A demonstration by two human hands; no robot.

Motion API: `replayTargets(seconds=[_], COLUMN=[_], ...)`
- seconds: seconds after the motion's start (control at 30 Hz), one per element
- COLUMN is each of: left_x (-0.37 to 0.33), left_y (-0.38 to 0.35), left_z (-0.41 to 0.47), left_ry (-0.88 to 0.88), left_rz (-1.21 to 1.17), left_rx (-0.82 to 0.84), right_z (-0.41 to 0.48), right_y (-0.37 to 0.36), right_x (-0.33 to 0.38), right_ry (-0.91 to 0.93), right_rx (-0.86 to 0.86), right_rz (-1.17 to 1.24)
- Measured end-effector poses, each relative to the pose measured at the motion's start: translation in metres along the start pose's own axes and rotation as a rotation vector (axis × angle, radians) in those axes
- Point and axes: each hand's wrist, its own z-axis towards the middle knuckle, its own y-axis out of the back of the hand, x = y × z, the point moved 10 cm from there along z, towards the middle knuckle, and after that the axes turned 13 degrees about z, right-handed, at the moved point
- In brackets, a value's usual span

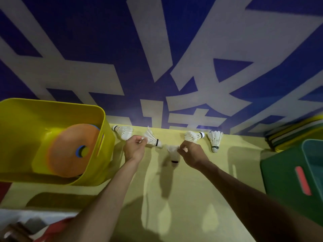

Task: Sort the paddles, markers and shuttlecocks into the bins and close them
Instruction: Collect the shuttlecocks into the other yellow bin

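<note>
Shuttlecocks, five in all, sit along the back edge of a yellow-green table [192,198]. They are white-feathered, with a dark band near the cork.

The left hand [134,149] pinches the feather skirt of the tilted shuttlecock [152,139], whose cork points right. The right hand [191,152] pinches the blurred shuttlecock [173,154] by its feathers, cork toward the person. Whether this one touches the table cannot be told. The two hands are apart, with the blurred shuttlecock between them.

Three more lie free:
- The leftmost shuttlecock [122,131] lies just beside the yellow bin [104,119].
- The fourth shuttlecock [194,136] lies on its side just past the right hand's knuckles.
- The rightmost shuttlecock [215,139] lies with its cork toward the person.

The yellow bin stands open at the left and holds orange discs [70,149], each with a centre hole. A blue edge shows beneath them. At the right stands a green bin [283,180] with a red slot in its side, and a teal bin [312,154] is against it. Behind these lies a stack of lids [293,135].

The blue wall [87,41] carries huge white characters, cropped and not readable whole. Any print on the shuttlecocks is too small to make out.
</note>
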Motion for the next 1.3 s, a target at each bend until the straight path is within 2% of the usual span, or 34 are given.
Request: replayTargets(seconds=[0.33, 0.53, 0.67, 0.9, 1.2, 1.3], left_x=[-0.061, -0.105, -0.135, -0.164, -0.183, -0.185], left_y=[0.024, 0.0, -0.037, -0.129, -0.23, -0.261], left_z=[-0.128, -0.23, -0.295, -0.392, -0.508, -0.536], left_ry=[-0.218, -0.348, -0.462, -0.588, -0.773, -0.84], left_rz=[-0.112, -0.086, -0.033, 0.038, 0.139, 0.185], left_rx=[0.022, 0.118, 0.195, 0.317, 0.47, 0.556], right_z=[-0.101, -0.175, -0.223, -0.304, -0.388, -0.406], right_y=[0.096, 0.161, 0.212, 0.283, 0.341, 0.353], right_x=[0.017, -0.011, -0.058, -0.17, -0.295, -0.329], right_ry=[0.174, 0.27, 0.287, 0.197, 0.048, -0.015], right_rx=[-0.13, -0.155, -0.227, -0.334, -0.458, -0.468], right_rz=[0.091, 0.169, 0.248, 0.46, 0.462, 0.376])
